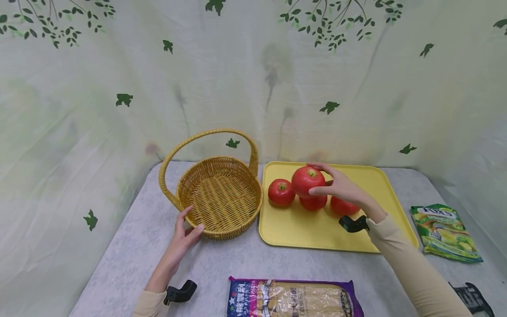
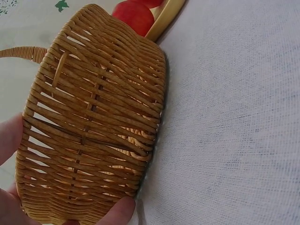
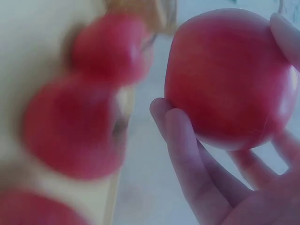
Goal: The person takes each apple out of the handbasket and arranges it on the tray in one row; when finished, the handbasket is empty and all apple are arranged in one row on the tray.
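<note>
A red apple (image 1: 307, 181) is held up in my right hand (image 1: 343, 188), its fingers and thumb curled round the fruit. The right wrist view shows the same held apple (image 3: 229, 77) clear of the others. Below and beside it, three more apples lie on a yellow tray (image 1: 317, 235); one of them, the left apple (image 1: 281, 192), has its top showing. My left hand (image 1: 180, 242) grips the near-left rim of a woven basket (image 1: 222, 198) with a tall handle. Close up in the left wrist view, fingers and thumb lie against the basket's woven wall (image 2: 93, 117).
A long purple-edged food packet (image 1: 295, 299) lies at the table's front. Right of the tray is a green Fox's candy bag (image 1: 446, 232). Part of a black item (image 1: 471, 299) shows at the lower right. A leaf-printed curtain (image 1: 237, 88) hangs behind the table.
</note>
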The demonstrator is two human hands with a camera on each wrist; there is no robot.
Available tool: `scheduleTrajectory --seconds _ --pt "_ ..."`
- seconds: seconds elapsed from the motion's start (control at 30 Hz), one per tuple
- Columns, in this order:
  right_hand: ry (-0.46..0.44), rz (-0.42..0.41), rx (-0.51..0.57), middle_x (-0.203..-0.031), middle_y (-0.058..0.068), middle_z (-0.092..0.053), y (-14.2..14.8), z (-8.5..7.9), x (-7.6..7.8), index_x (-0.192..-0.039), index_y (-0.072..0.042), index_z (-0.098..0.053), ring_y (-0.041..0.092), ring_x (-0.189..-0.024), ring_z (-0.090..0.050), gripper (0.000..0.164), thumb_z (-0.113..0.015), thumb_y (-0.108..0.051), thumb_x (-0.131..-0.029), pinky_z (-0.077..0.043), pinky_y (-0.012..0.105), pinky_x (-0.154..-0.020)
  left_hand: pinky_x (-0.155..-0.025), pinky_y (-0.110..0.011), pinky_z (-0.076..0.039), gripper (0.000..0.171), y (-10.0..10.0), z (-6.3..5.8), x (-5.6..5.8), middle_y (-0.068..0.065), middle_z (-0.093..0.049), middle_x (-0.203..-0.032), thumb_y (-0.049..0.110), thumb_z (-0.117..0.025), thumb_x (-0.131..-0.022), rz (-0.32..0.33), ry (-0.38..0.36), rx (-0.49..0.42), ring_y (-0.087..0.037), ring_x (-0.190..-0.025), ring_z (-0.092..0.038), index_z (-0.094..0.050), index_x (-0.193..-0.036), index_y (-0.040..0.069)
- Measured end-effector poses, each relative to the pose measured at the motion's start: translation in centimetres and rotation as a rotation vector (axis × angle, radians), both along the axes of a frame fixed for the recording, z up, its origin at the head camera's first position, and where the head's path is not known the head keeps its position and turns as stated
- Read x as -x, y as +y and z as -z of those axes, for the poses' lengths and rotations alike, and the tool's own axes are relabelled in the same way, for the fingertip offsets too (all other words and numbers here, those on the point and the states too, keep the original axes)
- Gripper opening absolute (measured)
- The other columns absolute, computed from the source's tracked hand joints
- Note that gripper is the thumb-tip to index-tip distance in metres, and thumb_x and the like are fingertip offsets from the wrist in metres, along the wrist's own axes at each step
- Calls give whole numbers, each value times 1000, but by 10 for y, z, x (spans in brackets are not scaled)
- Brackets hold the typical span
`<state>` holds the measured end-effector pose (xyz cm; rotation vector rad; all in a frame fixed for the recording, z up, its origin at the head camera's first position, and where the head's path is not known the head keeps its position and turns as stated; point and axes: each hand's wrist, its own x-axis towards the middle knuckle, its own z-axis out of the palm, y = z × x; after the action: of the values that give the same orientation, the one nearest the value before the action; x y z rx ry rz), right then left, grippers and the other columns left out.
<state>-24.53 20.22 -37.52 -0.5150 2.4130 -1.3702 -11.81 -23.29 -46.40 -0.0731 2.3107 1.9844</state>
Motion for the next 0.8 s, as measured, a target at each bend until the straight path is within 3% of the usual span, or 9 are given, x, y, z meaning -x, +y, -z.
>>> scheduleTrajectory --seconds 0.17,0.33,0.47,0.63,0.8 --pt "38 110 -60 -142 17 -35 49 4 -6 -149 -21 -29 42 -119 -45 79 -73 -35 -84 -47 54 -86 -87 -16 -41 70 0 1 0 -21 -8 -152 22 -55 -98 -2 -6 0 -37 -131 -32 -9 -151 20" --pt "78 172 -36 -144 23 -29 90 9 -16 -150 -10 -24 43 -117 -41 75 -66 -25 -90 -54 44 -75 -88 -16 -40 69 0 0 -1 -20 -5 -153 23 -55 -99 1 -10 4 -36 -132 -30 -9 -151 21" --pt "52 223 -53 -145 26 -23 118 13 -26 -151 -10 -19 44 -112 -44 77 -65 -28 -91 -55 35 -68 -93 -23 -40 69 0 -1 -1 -19 -2 -154 23 -54 -99 5 -11 5 -36 -132 -30 -9 -151 21" --pt "57 289 -110 -143 30 -23 145 18 -36 -151 -6 -16 45 -104 -51 81 -65 -31 -91 -56 41 -68 -97 -32 -39 69 0 -2 -1 -19 -2 -154 23 -54 -99 7 -9 7 -36 -132 -31 -9 -151 21" --pt "41 326 -148 -139 34 -23 160 30 -41 -150 -3 -14 34 -86 -65 85 -67 -31 -90 -56 41 -66 -93 -25 -41 69 1 0 0 -21 -4 -153 21 -54 -99 6 -4 1 -37 -132 -31 -9 -151 19"
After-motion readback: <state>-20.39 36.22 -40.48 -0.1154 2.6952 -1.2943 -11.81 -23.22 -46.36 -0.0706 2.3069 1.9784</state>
